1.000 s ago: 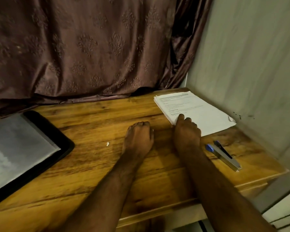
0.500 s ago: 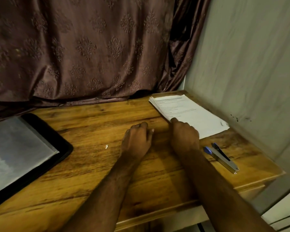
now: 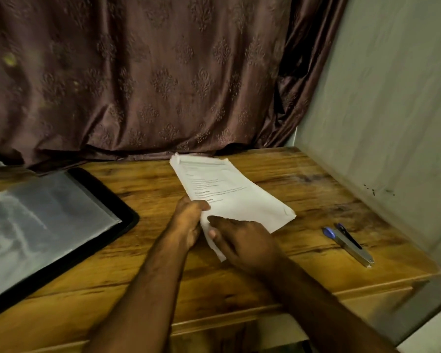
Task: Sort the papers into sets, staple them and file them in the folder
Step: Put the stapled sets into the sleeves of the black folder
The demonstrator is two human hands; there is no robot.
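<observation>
While both hands meet at its near end, the stack of white printed paper sheets lies on the brown varnished wooden tabletop, somewhat right of the middle, with its long axis running from the far edge diagonally toward the near right; the headed top of the printed page points to the far edge, close under the curtain. The left hand grips the stack's near left edge, thumb laid on the top sheet and fingers curled beneath, and the right hand holds the near corner just beside it, thumb tucked against the underside of the paper where the corner lifts clear of the wood; how its other fingers lie is not plain. The far part of the stack appears to rest flat on the tabletop. At the left edge lies an open black folder with clear plastic sleeves, its long side slanting toward the near left corner and partly out of view; the glossy sleeve on top reflects light, and whether any sheet sits inside it cannot be told. Near the right edge, well apart from the paper, a slim silver stapler with a blue and black end lies flat, its long axis also running diagonally, blue end toward the middle. A brown patterned curtain hangs behind the far edge, and a pale grey wall stands along the right edge.
</observation>
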